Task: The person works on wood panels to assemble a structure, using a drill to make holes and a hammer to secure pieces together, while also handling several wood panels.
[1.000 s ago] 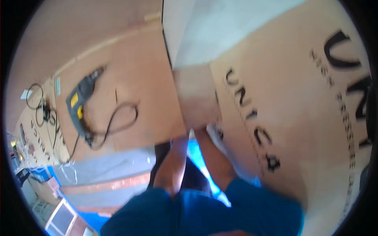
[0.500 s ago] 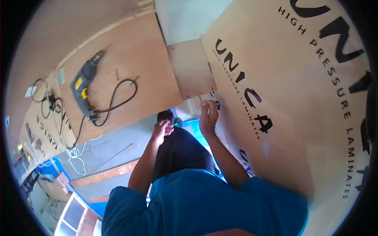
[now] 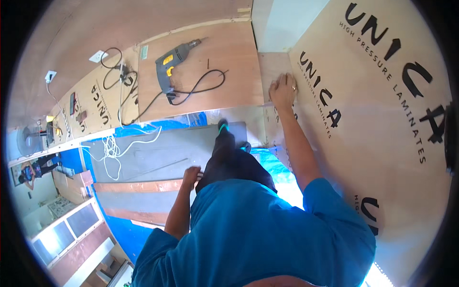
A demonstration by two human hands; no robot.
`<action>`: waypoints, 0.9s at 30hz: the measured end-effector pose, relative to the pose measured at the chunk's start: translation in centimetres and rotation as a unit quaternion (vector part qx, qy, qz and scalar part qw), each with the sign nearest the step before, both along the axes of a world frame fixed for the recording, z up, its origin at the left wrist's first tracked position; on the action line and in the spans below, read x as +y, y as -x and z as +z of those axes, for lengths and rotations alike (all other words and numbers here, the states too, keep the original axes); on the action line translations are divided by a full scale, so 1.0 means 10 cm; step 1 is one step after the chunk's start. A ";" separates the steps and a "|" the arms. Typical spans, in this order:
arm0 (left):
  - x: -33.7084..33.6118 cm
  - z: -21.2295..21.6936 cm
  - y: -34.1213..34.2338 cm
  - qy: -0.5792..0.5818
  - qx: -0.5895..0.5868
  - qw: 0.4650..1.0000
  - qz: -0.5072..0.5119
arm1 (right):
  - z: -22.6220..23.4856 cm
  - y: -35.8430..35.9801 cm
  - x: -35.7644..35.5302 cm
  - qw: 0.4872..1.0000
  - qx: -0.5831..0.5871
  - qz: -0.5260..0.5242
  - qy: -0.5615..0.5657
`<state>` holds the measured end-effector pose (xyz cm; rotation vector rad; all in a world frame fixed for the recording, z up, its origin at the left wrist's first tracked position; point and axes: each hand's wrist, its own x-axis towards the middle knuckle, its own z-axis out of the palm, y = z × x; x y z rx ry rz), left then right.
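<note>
My right hand (image 3: 283, 91) is laid on a small wooden panel (image 3: 271, 64), its fingers a little apart beside a tall printed laminate panel (image 3: 330, 115). My left hand (image 3: 191, 177) hangs beside my thigh with its fingers curled in; something pale shows at the fingers, too small to name. On the plywood sheet (image 3: 229, 52) left of my right hand lies a grey and yellow power drill (image 3: 169, 64), its bit pointing away from me. The drill's black cord (image 3: 203, 91) loops over the sheet, and a thin dark bit or screw (image 3: 208, 63) lies near it.
White cable (image 3: 112, 147) lies coiled on the grey floor sheet (image 3: 167, 138), by wooden strips (image 3: 143, 186). Wall sockets (image 3: 98, 56) with plugged leads are at the left. A phone (image 3: 72, 103) and a fan (image 3: 29, 140) stand farther along. Another person (image 3: 32, 173) is at far left.
My right hand has moved forward onto the small wooden panel. My left hand has dropped back to my thigh. The view has shifted, showing more of the room at the left.
</note>
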<state>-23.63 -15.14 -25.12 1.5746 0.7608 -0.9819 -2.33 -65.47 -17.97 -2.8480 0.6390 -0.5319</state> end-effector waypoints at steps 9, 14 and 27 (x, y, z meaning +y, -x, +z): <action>1.08 -0.02 0.42 -0.149 0.065 0.977 -0.140 | 0.08 0.13 -0.16 0.989 -0.128 0.069 -0.036; 1.10 0.05 -0.17 -0.118 0.010 0.989 -0.087 | 0.04 0.24 0.51 0.987 0.057 0.050 -0.143; -0.49 0.99 -2.49 0.384 -0.125 0.823 0.401 | 0.26 0.04 0.94 0.932 -0.068 -0.001 -0.355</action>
